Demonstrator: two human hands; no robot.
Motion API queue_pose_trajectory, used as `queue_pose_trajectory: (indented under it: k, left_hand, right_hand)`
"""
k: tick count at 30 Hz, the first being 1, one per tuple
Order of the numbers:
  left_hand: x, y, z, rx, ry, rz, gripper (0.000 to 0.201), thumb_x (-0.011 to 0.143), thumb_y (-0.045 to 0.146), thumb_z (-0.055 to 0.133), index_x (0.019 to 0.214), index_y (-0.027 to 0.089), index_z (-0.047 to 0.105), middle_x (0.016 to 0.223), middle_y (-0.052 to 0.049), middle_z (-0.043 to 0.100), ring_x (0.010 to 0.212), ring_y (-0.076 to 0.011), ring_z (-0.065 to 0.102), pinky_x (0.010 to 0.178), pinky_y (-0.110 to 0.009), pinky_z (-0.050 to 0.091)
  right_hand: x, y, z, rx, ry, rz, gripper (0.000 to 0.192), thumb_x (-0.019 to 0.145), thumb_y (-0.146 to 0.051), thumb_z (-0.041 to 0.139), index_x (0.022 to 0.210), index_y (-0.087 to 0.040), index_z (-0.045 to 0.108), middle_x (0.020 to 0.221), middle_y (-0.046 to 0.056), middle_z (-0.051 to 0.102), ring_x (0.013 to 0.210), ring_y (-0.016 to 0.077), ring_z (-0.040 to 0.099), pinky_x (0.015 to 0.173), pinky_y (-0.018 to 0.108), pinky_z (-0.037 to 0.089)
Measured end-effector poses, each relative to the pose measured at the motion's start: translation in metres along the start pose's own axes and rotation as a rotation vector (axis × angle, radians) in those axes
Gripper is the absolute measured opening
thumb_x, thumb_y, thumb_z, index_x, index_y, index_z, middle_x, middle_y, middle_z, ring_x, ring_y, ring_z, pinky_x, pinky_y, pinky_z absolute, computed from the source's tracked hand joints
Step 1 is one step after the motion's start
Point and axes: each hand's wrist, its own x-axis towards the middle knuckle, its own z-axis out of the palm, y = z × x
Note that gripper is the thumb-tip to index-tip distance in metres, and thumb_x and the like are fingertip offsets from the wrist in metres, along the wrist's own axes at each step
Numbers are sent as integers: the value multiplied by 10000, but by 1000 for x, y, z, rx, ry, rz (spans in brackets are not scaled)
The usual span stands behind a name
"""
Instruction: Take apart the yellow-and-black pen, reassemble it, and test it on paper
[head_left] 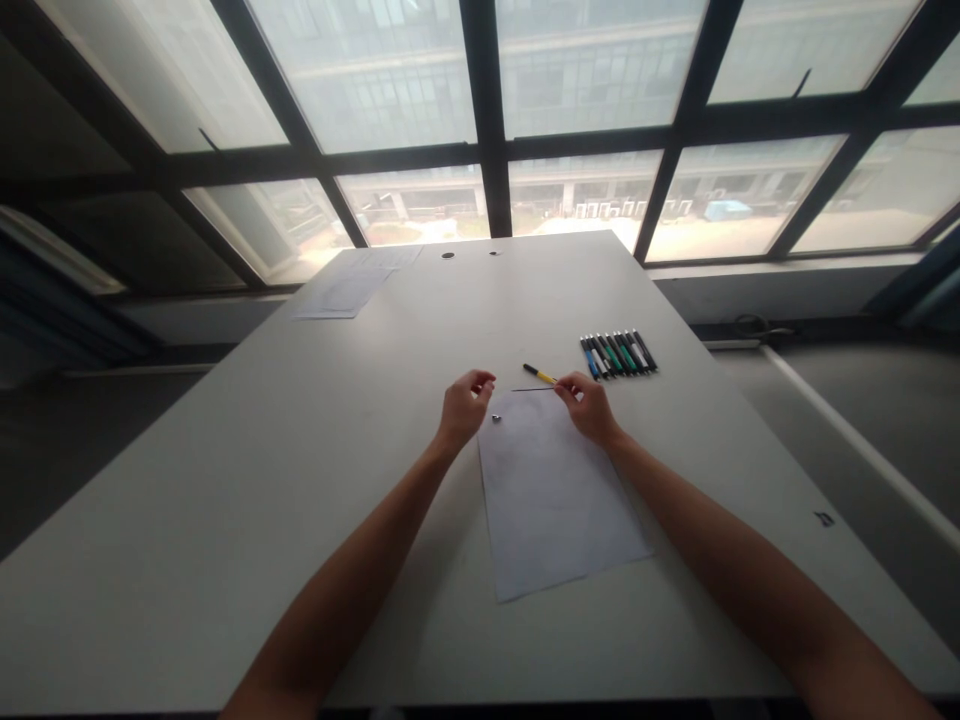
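My right hand (589, 405) pinches one end of a thin dark pen refill (532, 389), which points left over the top edge of a white paper sheet (559, 500). My left hand (466, 408) is closed with its fingertips together, just left of the refill's free end; whatever it may hold is too small to make out. Beyond the refill lies a yellow and black pen barrel (538, 373), close to my right fingertips. A small shiny metal piece (496, 418) rests near the sheet's upper left corner, beside my left hand.
A row of several pens (619, 354), black, green, blue and white, lies right of my right hand. Printed papers (349, 285) lie at the table's far left. A small dark clip-like object (824, 519) is near the right edge. Windows stand behind the white table (225, 480).
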Motion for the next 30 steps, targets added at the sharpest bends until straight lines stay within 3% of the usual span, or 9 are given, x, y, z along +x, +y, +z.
queue_pose_trajectory:
  k: [4, 9, 15, 17, 20, 26, 30]
  left_hand:
    - [4, -13, -12, 224, -249, 99, 133, 761, 139, 699, 819, 243, 757, 764, -32, 713, 642, -174, 619, 686, -307, 504]
    - [-2, -14, -11, 298, -340, 168, 187, 696, 97, 771, 780, 265, 774, 792, -47, 693, 682, -198, 621, 742, -330, 513]
    - [-7, -4, -8, 413, -479, 145, 214, 793, 72, 629, 845, 221, 774, 837, -63, 687, 758, -186, 642, 788, -298, 508]
    - [-6, -1, -8, 405, -466, 107, 257, 834, 75, 580, 940, 204, 775, 905, -75, 691, 792, -176, 649, 824, -293, 505]
    - [-2, 1, -8, 290, -358, 53, 258, 868, 100, 558, 982, 190, 771, 951, -84, 697, 815, -168, 654, 845, -296, 505]
    - [0, 4, 4, -253, -98, -161, 149, 800, 263, 713, 903, 158, 739, 842, -66, 742, 725, -163, 656, 704, -290, 523]
    - [-9, 3, 16, -495, -45, -215, 237, 764, 338, 760, 889, 140, 726, 830, -80, 751, 720, -159, 663, 703, -294, 533]
  right_hand:
    - [1, 0, 1, -2, 17, 17, 172, 892, -334, 598, 790, -209, 655, 799, 42, 682, 749, 192, 595, 707, 330, 467]
    - [2, 1, 1, 5, 32, 25, 154, 885, -312, 605, 796, -201, 663, 794, 43, 684, 737, 188, 592, 693, 323, 460]
    - [1, 1, 0, 9, 33, 42, 160, 883, -317, 607, 800, -194, 668, 802, 46, 692, 742, 185, 598, 692, 320, 463]
    - [1, 1, 0, 15, 35, 44, 158, 882, -311, 610, 797, -191, 668, 795, 44, 691, 735, 182, 596, 689, 317, 461]
    - [1, 0, 0, 25, 39, 40, 152, 882, -300, 612, 796, -189, 670, 791, 42, 689, 732, 181, 596, 686, 315, 458]
    - [1, 1, 0, 37, 49, 32, 153, 884, -303, 619, 801, -187, 676, 789, 40, 688, 719, 179, 591, 678, 314, 458]
    - [0, 2, 0, 36, 47, 25, 147, 882, -300, 620, 804, -189, 675, 785, 36, 685, 718, 178, 589, 680, 315, 460]
